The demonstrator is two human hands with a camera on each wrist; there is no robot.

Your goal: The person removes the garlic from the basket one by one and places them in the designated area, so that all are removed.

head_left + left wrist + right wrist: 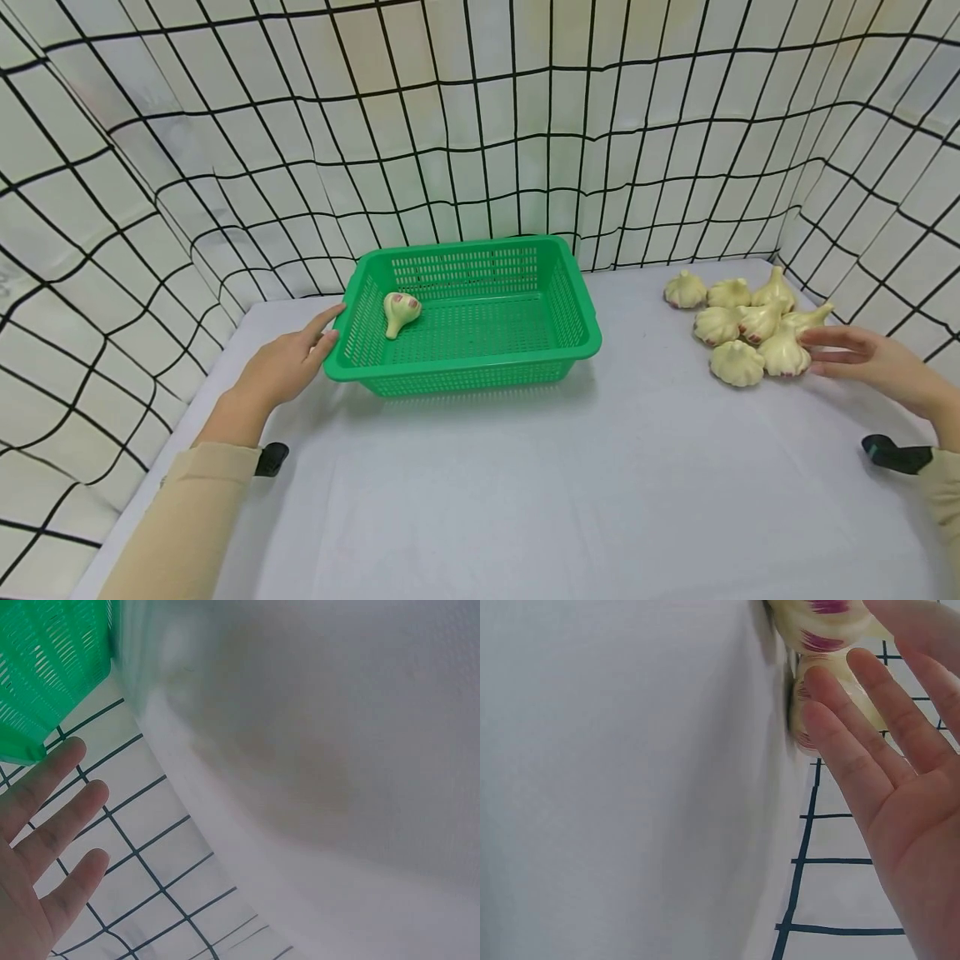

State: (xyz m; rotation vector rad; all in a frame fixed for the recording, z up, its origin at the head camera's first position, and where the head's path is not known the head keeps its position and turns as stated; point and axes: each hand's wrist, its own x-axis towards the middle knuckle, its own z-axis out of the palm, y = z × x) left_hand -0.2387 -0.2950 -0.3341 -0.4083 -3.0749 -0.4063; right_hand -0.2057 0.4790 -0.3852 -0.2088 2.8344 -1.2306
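A green plastic basket (465, 367) with slotted sides stands at the back of the table, with one garlic bulb (401, 310) lying inside at its left end. My left hand (279, 371) is at the basket's left rim, its fingertips right by the edge; in the left wrist view three fingers (64, 817) are extended and spread. Over on the right, several pale garlic bulbs (737, 364) with purple-red marks lie in a close group. My right hand (873, 367) reaches in from the right beside the nearest bulb (785, 353), fingers mostly straight, as the right wrist view also shows.
A white cloth covers the table (525, 492). Black netting (495, 125) over pale walls surrounds the left, back and right sides, close behind the basket and the garlic group. Each wrist wears a black strap (272, 459).
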